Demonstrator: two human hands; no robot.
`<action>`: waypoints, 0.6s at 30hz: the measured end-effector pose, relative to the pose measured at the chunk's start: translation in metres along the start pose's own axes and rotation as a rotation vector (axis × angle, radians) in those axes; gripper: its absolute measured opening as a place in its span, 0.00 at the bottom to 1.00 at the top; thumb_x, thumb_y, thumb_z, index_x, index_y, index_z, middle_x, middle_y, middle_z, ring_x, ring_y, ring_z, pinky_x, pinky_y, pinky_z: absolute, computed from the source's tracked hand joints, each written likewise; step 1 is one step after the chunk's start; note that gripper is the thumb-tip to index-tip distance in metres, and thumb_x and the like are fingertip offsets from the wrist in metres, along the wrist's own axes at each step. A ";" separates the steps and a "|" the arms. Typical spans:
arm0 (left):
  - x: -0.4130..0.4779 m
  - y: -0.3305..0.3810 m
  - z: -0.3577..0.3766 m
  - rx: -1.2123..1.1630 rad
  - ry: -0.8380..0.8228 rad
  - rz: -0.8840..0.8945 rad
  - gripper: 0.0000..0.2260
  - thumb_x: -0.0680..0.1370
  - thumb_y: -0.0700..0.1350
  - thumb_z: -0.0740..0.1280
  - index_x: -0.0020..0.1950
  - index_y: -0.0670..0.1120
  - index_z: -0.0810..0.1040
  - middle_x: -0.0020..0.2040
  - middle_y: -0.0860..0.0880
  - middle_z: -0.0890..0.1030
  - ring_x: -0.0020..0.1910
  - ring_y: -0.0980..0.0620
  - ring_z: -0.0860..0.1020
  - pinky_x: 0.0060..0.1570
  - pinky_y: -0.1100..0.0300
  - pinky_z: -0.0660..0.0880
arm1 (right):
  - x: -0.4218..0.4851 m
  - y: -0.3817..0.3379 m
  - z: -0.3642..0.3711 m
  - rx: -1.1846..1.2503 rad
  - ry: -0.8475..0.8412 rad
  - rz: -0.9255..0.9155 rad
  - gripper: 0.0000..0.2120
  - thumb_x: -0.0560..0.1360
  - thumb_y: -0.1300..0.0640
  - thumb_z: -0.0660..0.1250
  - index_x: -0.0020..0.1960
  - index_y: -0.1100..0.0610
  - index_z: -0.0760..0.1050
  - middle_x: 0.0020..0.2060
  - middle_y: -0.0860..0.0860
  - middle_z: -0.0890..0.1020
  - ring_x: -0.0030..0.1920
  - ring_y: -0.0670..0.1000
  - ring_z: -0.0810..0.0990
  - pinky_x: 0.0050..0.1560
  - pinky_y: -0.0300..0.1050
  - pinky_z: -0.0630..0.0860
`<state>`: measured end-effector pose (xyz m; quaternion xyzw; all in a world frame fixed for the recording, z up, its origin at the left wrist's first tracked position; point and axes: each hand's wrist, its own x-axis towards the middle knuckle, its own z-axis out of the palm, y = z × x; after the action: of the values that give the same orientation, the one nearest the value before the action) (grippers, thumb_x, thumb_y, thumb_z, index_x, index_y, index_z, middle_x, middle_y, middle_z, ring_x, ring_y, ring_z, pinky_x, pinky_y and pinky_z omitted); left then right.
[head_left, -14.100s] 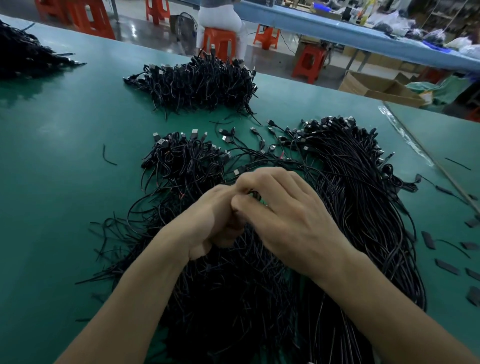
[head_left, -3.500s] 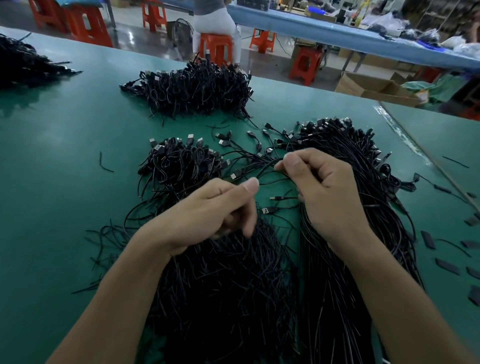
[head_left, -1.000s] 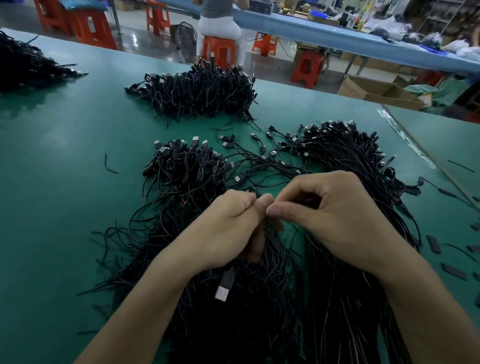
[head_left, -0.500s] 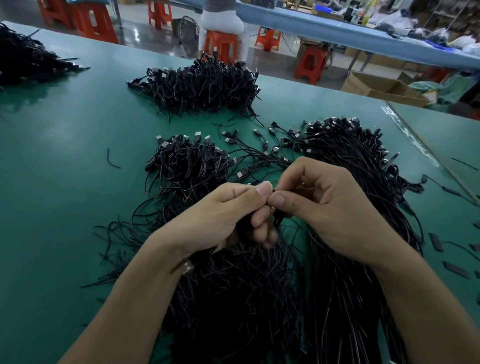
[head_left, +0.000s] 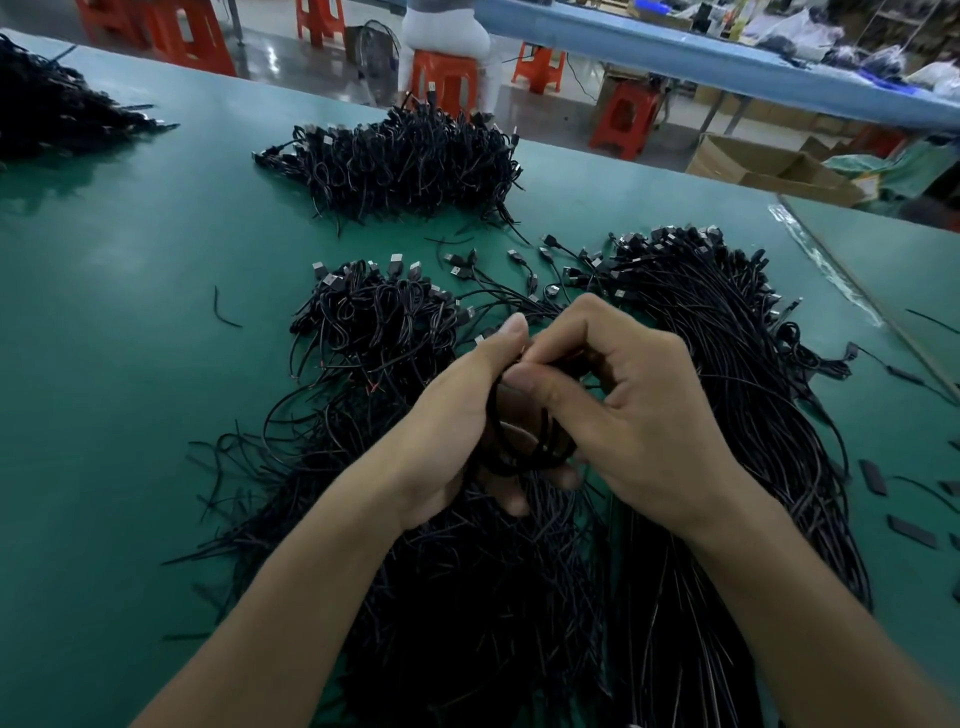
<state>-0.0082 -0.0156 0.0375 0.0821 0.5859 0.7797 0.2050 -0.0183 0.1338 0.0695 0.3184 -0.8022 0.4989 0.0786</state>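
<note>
Both of my hands meet over a green table (head_left: 130, 364), working one thin black cable (head_left: 519, 447) into a small coil. My left hand (head_left: 452, 421) grips the coil, with its fingers curled under the loops. My right hand (head_left: 634, 410) pinches the cable strand at the top of the coil, thumb against forefinger. Under my hands lies a wide heap of loose black USB cables (head_left: 467, 597). A long bundle of straight cables (head_left: 727, 389) runs along the right. A small pile of coiled cables (head_left: 374, 312) sits just beyond my left hand.
A bigger pile of coiled cables (head_left: 410, 161) lies farther back, and another dark heap (head_left: 47, 114) at the far left. Short black strips (head_left: 909, 530) dot the table's right side. Beyond the table are orange stools (head_left: 441, 78), a seated person (head_left: 447, 31), cardboard boxes (head_left: 769, 166).
The cable between my hands has been wound into loops held in my left hand. The hanging USB plug seen one second ago is no longer visible. My right hand has closed in over the coil.
</note>
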 end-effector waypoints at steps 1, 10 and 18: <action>0.002 -0.001 0.000 0.000 -0.015 -0.023 0.28 0.78 0.69 0.52 0.52 0.51 0.83 0.37 0.40 0.83 0.31 0.46 0.81 0.20 0.63 0.70 | 0.000 0.000 -0.001 0.038 -0.002 0.028 0.05 0.77 0.59 0.71 0.45 0.56 0.75 0.36 0.48 0.80 0.26 0.47 0.80 0.23 0.42 0.76; 0.010 -0.007 -0.016 0.225 0.403 0.099 0.26 0.82 0.63 0.54 0.31 0.48 0.68 0.22 0.57 0.67 0.20 0.60 0.61 0.19 0.71 0.58 | -0.014 0.019 -0.013 -0.418 -0.203 0.432 0.14 0.70 0.38 0.71 0.45 0.46 0.72 0.39 0.44 0.79 0.38 0.41 0.78 0.38 0.35 0.76; 0.009 -0.008 -0.024 0.284 0.525 0.281 0.28 0.83 0.61 0.54 0.27 0.48 0.66 0.28 0.51 0.72 0.25 0.57 0.68 0.23 0.71 0.63 | -0.032 0.022 0.018 -0.697 -0.527 0.671 0.12 0.73 0.45 0.69 0.40 0.55 0.78 0.39 0.51 0.78 0.38 0.53 0.80 0.42 0.53 0.83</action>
<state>-0.0233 -0.0308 0.0218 -0.0138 0.7045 0.7054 -0.0762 -0.0026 0.1385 0.0297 0.1143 -0.9699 0.1048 -0.1877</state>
